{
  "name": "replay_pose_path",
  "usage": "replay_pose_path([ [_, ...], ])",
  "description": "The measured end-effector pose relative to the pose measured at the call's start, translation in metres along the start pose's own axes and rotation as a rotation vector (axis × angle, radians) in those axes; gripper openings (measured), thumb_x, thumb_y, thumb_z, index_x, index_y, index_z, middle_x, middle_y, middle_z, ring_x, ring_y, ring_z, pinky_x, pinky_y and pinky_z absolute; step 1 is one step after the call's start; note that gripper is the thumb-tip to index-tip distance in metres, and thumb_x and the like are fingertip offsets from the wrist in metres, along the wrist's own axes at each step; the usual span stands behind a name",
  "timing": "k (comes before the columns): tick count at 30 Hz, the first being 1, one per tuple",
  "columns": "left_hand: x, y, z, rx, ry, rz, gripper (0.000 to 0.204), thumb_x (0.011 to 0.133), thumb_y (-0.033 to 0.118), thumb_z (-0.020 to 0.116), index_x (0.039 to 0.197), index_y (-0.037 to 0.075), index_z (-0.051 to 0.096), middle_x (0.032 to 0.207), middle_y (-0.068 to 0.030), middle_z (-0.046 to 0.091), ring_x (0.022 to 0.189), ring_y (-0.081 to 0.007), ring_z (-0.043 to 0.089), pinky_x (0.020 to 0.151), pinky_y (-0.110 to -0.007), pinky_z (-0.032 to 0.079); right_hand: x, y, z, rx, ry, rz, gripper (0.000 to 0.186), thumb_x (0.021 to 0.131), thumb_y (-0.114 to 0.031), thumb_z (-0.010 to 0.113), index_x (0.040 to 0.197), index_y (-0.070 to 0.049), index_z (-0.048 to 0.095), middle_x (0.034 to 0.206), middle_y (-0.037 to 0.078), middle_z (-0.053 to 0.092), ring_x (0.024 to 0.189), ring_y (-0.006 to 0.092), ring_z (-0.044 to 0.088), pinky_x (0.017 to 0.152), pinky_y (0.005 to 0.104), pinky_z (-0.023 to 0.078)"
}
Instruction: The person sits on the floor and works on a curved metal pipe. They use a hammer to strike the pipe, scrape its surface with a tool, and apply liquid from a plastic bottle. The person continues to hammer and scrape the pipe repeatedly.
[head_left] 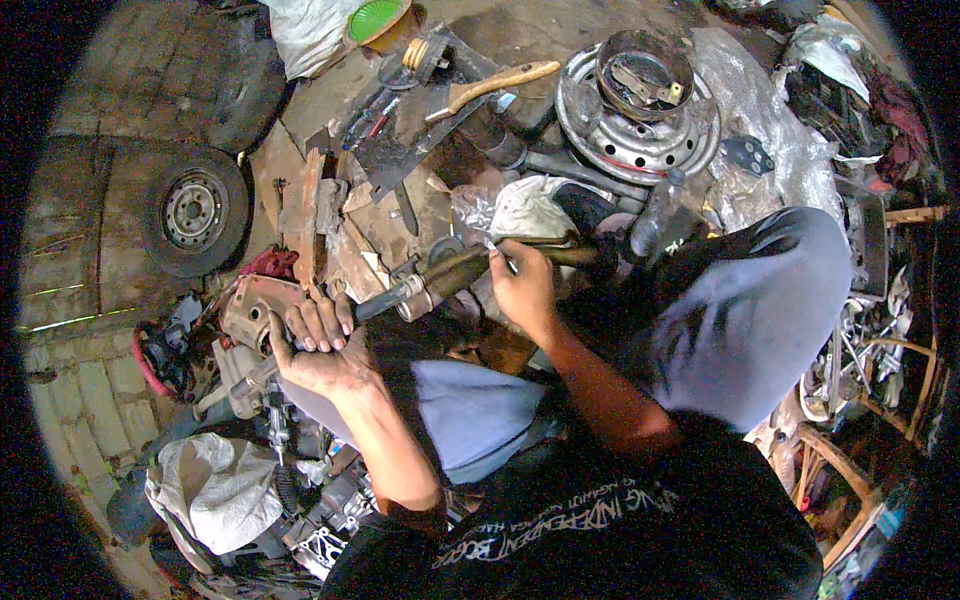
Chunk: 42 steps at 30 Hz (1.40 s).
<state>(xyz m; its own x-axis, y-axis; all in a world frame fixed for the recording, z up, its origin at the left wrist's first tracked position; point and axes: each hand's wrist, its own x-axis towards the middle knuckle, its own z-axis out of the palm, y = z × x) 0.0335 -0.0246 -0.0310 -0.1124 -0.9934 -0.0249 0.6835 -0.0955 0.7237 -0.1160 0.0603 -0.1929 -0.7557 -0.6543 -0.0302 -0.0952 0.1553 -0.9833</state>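
Observation:
A long metal rod-and-tube part [452,277] lies slanted across my lap, its lower left end among castings. My left hand [325,345] is closed round its dark rod section, palm up near the wrist and fingers curled over. Further along the tube, toward its upper right, my right hand [525,285] is closed in a pinch at the tube's surface. Something small and pale shows at those fingertips, too small to name. A short metal fitting [415,302] juts from the tube between my hands. Beside my left hand sits a rusty, holed metal housing [250,312].
Ahead lies a steel wheel rim [570,110] with a round tin [645,75] of small parts on it. Nearby are a wooden-handled brush [505,82], a plastic bottle [657,215] and a white cloth [535,208]. A tyred wheel [195,212] stands left; a white sack [215,495] lies lower left.

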Motion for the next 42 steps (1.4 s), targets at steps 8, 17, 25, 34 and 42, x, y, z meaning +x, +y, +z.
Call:
replay_pose_path([
  [8,-0.002,0.000,-0.003,-0.048,-0.034,0.005,0.049,0.098,0.032,0.043,0.052,0.017,0.033,0.041,0.0030,0.027,0.033,-0.0108,0.024,0.042,-0.027,0.029,-0.005,-0.009,-0.001,0.000,-0.041,0.026,0.018,0.085,-0.019,0.062,0.080,-0.002,0.064,0.076,0.023,0.064,0.073,0.0437,0.062,0.064,0.0471,0.050],
  [17,0.000,-0.005,-0.002,0.009,-0.102,0.047,0.045,0.096,0.027,0.044,0.054,0.020,0.031,0.042,0.0053,0.023,0.036,-0.0094,0.022,0.045,-0.026,0.028,-0.014,-0.016,0.004,-0.020,0.020,0.006,0.015,0.086,-0.019,0.061,0.086,-0.004,0.065,0.076,0.020,0.065,0.069,0.0421,0.063,0.062,0.0463,0.049],
  [25,-0.004,-0.011,0.015,-0.068,-0.092,0.018,0.044,0.098,0.028,0.045,0.057,0.016,0.036,0.046,0.0027,0.031,0.041,-0.0110,0.029,0.051,-0.028,0.029,-0.029,-0.037,0.010,-0.009,-0.009,-0.129,0.017,0.088,-0.014,0.059,0.076,-0.002,0.054,0.067,0.021,0.057,0.065,0.0429,0.058,0.057,0.0458,0.043],
  [34,-0.006,-0.021,0.026,-0.069,-0.140,0.042,0.043,0.100,0.026,0.045,0.058,0.016,0.037,0.048,0.0034,0.031,0.043,-0.0104,0.029,0.053,-0.028,0.028,-0.034,-0.050,0.014,0.124,-0.010,-0.161,0.010,0.085,-0.016,0.063,0.084,-0.007,0.060,0.070,0.018,0.062,0.064,0.0417,0.061,0.057,0.0494,0.046],
  [42,-0.006,-0.024,0.025,-0.034,-0.156,0.050,0.044,0.100,0.027,0.045,0.059,0.016,0.037,0.049,0.0033,0.031,0.046,-0.0104,0.029,0.055,-0.028,0.030,-0.035,-0.053,0.011,0.114,-0.094,-0.101,0.012,0.086,-0.018,0.062,0.084,-0.007,0.061,0.074,0.020,0.063,0.069,0.0434,0.061,0.061,0.0496,0.048],
])
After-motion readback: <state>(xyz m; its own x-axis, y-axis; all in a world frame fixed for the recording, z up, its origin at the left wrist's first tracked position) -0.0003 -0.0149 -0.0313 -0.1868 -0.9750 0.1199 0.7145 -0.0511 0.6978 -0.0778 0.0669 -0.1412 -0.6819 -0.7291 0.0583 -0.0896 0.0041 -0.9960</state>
